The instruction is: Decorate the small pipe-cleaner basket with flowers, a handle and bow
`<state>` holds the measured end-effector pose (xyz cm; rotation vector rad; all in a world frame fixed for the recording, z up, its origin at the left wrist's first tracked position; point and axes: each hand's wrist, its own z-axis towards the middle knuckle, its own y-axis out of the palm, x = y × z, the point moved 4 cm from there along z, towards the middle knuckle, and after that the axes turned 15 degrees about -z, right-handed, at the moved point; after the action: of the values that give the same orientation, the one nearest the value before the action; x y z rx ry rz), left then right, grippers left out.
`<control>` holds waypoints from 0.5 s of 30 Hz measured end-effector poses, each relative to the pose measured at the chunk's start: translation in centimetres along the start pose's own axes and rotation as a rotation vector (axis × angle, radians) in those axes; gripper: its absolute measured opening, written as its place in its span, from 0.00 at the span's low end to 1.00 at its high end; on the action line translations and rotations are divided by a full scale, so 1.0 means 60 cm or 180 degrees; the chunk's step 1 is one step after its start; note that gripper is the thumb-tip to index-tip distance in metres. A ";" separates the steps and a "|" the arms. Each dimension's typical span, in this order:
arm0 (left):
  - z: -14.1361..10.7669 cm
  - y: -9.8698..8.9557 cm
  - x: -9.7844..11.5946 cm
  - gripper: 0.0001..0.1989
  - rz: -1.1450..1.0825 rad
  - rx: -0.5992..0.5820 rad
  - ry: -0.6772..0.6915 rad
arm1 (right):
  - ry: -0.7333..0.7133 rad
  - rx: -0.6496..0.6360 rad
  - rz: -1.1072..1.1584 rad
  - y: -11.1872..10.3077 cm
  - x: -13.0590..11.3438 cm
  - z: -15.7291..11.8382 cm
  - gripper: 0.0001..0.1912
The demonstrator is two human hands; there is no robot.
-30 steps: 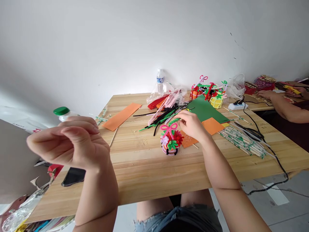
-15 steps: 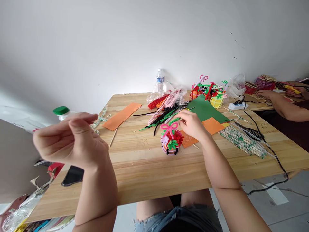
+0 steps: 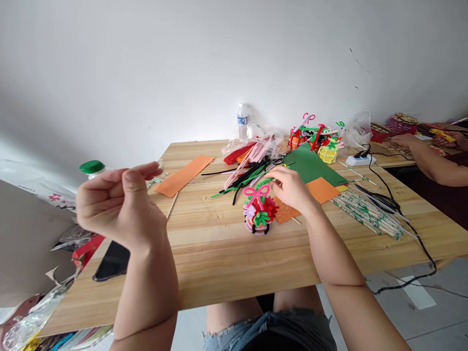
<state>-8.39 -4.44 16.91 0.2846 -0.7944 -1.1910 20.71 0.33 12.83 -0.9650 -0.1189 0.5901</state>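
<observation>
On the wooden table (image 3: 219, 258) stands a small basket (image 3: 259, 217) of pipe cleaners with red, green and lilac flowers, a pink bow on its front and a green twisted handle. My right hand (image 3: 288, 187) pinches the top of that handle. Raised above the left part of the table, my left hand (image 3: 122, 204) has its thumb and fingers drawn together; whatever may be between the fingertips is too small to make out. An orange paper strip (image 3: 185, 175) lies just beyond it.
Loose pipe cleaners (image 3: 248, 161), a water bottle (image 3: 242, 122), green paper (image 3: 316, 163), finished baskets (image 3: 328, 152) and wrapped sticks (image 3: 369, 214) lie further back. A power strip (image 3: 360, 160) trails a black cable. A co-worker's arm (image 3: 431, 158) is at the right; a phone (image 3: 112, 261) lies left.
My left hand has shifted a little to the right and turned, with its fingertips slightly higher. My right hand and the basket have stayed in place.
</observation>
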 end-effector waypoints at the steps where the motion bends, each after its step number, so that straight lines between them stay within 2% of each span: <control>1: 0.001 -0.003 -0.008 0.10 0.0054 0.0007 -0.0074 | -0.0004 0.0005 -0.0001 0.000 0.000 0.000 0.15; 6: 0.014 -0.029 -0.071 0.11 0.0098 0.0178 -0.0651 | 0.0012 -0.0004 0.0007 0.000 0.000 0.001 0.14; 8: 0.013 -0.035 -0.099 0.07 0.0214 0.0102 -0.1147 | 0.0012 0.0003 0.0004 0.000 0.000 0.001 0.14; 10: 0.001 -0.031 -0.120 0.14 0.0257 -0.0228 -0.1734 | 0.0007 -0.0004 0.0005 0.000 0.000 0.001 0.14; 12: -0.020 -0.019 -0.132 0.11 0.0420 -0.0802 -0.2247 | 0.0001 -0.0012 0.0010 0.000 0.000 0.001 0.14; 15: -0.051 -0.005 -0.138 0.16 0.0623 -0.1314 -0.2615 | -0.0001 -0.0001 -0.0001 -0.002 0.000 0.002 0.14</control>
<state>-7.73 2.31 11.28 -0.6542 -1.2124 -1.2491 20.70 0.36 12.96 -0.9652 -0.1194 0.5898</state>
